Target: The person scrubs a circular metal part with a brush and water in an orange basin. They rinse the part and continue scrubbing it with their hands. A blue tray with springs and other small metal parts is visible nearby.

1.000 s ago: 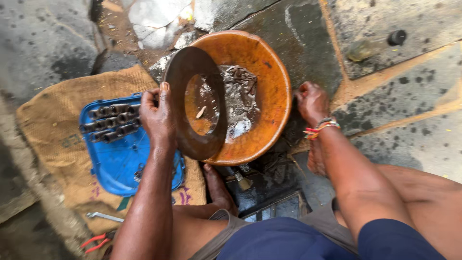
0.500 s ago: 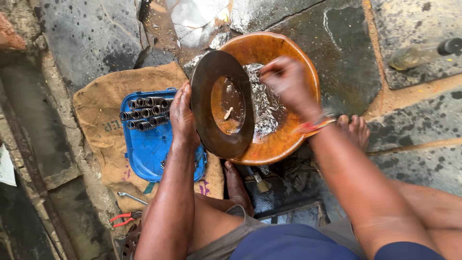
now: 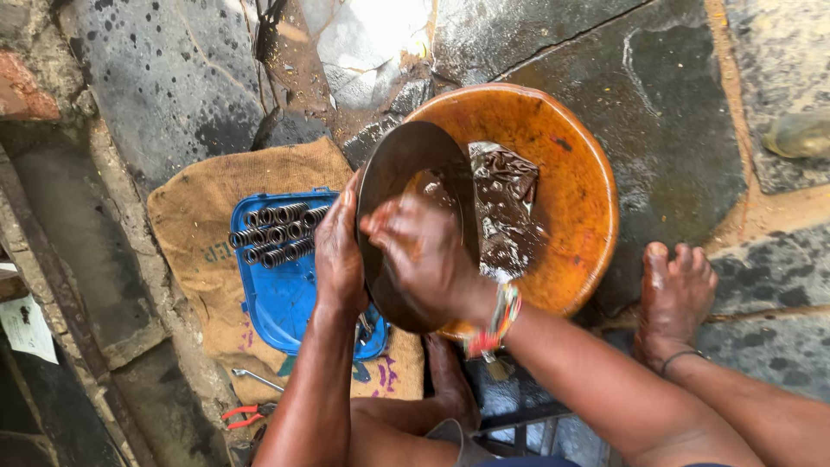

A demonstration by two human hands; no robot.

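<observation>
Red-handled pliers (image 3: 240, 415) and a wrench (image 3: 257, 379) lie at the edge of burlap sacking (image 3: 194, 216), which carries a blue tray (image 3: 285, 303) of metal sleeves (image 3: 272, 235). Wet stone slabs (image 3: 156, 78) surround an orange basin (image 3: 571, 173). The left hand (image 3: 339, 251) grips the dark metal ring (image 3: 393, 173) upright over the basin's edge; the right hand (image 3: 428, 255), fingers curled together, presses its face.

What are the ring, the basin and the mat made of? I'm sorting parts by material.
Ring, held by the left hand and rubbed by the right hand: likely metal, dark, dull, greasy sheen. Basin: probably plastic, orange, smooth, stained. Mat: coarse woven burlap, tan, with frayed edges.
</observation>
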